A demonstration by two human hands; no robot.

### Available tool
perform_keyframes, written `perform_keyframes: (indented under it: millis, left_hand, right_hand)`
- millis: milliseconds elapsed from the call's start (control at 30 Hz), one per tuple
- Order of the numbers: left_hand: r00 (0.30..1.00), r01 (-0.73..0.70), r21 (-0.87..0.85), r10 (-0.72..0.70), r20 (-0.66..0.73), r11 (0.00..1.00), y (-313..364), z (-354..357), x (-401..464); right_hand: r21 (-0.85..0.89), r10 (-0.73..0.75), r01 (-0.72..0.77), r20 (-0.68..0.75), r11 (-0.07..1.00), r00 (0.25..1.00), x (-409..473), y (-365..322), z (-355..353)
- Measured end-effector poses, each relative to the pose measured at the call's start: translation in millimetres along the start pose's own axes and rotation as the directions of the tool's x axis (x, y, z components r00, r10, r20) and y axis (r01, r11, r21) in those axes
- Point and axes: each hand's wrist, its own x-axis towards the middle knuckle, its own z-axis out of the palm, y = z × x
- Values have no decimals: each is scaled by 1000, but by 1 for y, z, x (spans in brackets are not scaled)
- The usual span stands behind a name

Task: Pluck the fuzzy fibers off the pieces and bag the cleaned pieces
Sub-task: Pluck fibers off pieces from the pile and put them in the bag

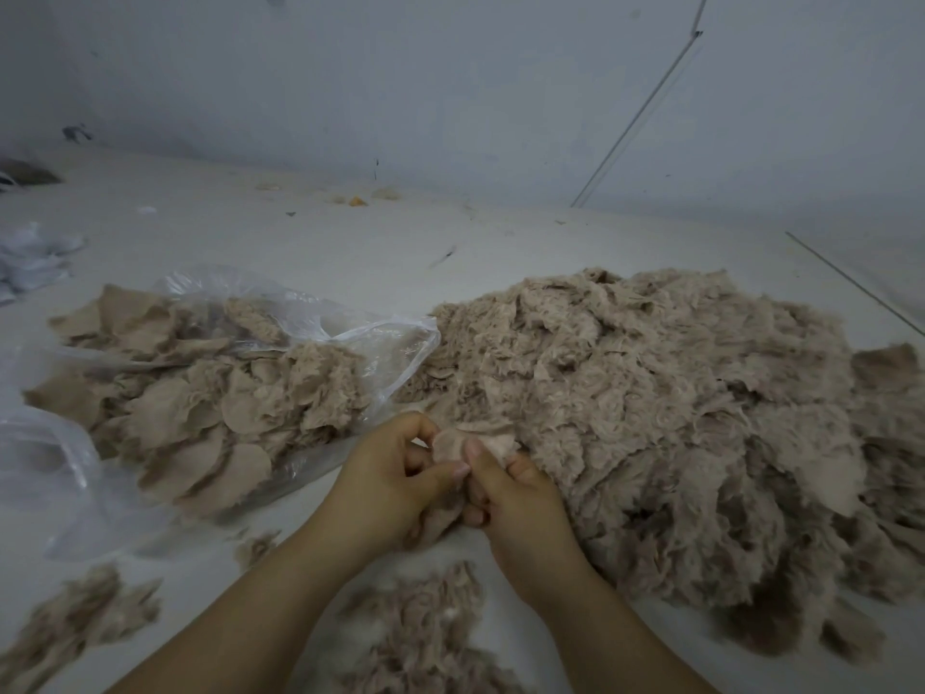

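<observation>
One small tan piece (473, 443) sits pinched between both hands, just above the near edge of the surface (310, 242) and touching the front of the big fuzzy heap (650, 403); from here the likeliest slip, I judge, is tearing the thin backing if the pull is too sharp, or leaving fibers on because the piece blends into the heap right behind it; a loose pinch could also drop it back among the uncleaned ones. The left hand (395, 478) is curled, its thumb pressed against the piece's lower edge, fingers folded behind it; the right hand (515, 498) is likewise closed, thumb laid up the face of the piece, fingers tucked beneath. To the left lies the clear plastic bag (380, 343), mouth open toward the hands, holding flatter cleaned pieces (200, 408); plucked tufts (415, 618) lie scattered on the surface nearest the person; more crumpled plastic (30, 257) rests at the far left.
</observation>
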Motion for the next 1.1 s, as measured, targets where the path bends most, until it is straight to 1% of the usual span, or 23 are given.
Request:
perform_keyframes:
  millis: [67, 100, 167, 200, 233, 300, 400, 433, 467, 500, 533, 567, 600, 633, 700, 767, 833, 900, 933, 1000, 1033, 1100]
  left_hand:
    - [999, -40, 102, 43, -24, 994, -6, -6, 1]
    - [998, -62, 185, 66, -17, 981, -9, -10, 2]
    - [994, -103, 357, 108, 7, 928, -14, -19, 4]
    - [993, -111, 413, 119, 7, 904, -16, -23, 4]
    - [991, -110, 452, 131, -14, 885, -18, -26, 6]
    - [978, -128, 515, 194, -76, 847, -16, -27, 8]
    - [923, -204, 667, 367, -112, 716, -3, -21, 9]
    - [923, -186, 674, 362, -129, 715, 4, -18, 8]
    - [945, -157, 626, 300, -129, 763, 10, -15, 7]
    - [972, -123, 535, 211, -107, 836, 17, -12, 6]
    - [991, -82, 440, 119, -57, 894, 24, -10, 4]
    - [998, -59, 378, 62, 3, 924, 27, -6, 3]
    - [998, -59, 354, 51, 30, 934, 30, -3, 2]
    - [998, -67, 335, 67, 10, 940, 30, -1, 2]
    - [988, -55, 294, 94, -119, 954, 26, -2, 4]
    - [974, 7, 146, 26, -224, 989, 21, -2, 4]
    - [961, 69, 12, -64, -271, 998, 19, -1, 5]
    - [961, 91, -13, -91, -261, 996, 17, 0, 5]
    - [970, 90, -4, -89, -228, 996, 18, 0, 4]
    - [989, 51, 71, -40, -145, 996, 23, 1, 1]
    - [992, 22, 116, -8, -127, 993, 25, 1, 1]
    - [987, 1, 152, 23, -158, 988, 26, 0, 5]
  right_hand:
    - [7, 14, -13, -44, 1000, 999, 1, 1, 0]
    - [25, 28, -26, -72, 999, 997, 2, 2, 0]
    - [102, 71, -59, -124, 993, 990, 4, 3, 0]
    - [123, 80, -64, -131, 990, 988, 5, 1, 0]
    - [123, 73, -57, -124, 991, 990, 6, 2, -1]
    - [64, 37, -31, -88, 997, 995, 5, 2, -1]
    - [-45, -49, 50, 18, 998, 999, 2, 2, 0]
    - [-67, -62, 65, 51, 996, 997, 1, 0, 1]
    - [-94, -70, 78, 78, 993, 994, -1, -2, 1]
    - [-119, -78, 90, 99, 989, 992, -2, -4, 1]
    - [-143, -83, 98, 110, 985, 990, -3, -4, 1]
    - [-162, -84, 101, 108, 982, 991, -3, -5, 0]
    - [-180, -82, 99, 99, 979, 992, -3, -5, 1]
    - [-198, -83, 100, 93, 975, 992, -4, -5, 1]
    - [-213, -96, 114, 95, 970, 991, -5, -5, 4]
    - [-194, -69, 84, 83, 977, 994, -6, -7, 8]
    - [-171, -45, 58, 78, 984, 996, -5, -8, 7]
    - [-158, -35, 44, 63, 986, 997, -5, -8, 6]
    - [-160, -34, 44, 64, 986, 997, -4, -8, 6]
    - [-171, -53, 68, 90, 983, 995, -5, -8, 9]
    - [-176, -70, 88, 103, 981, 992, -6, -8, 10]
    - [-199, -89, 112, 121, 973, 989, -6, -8, 11]
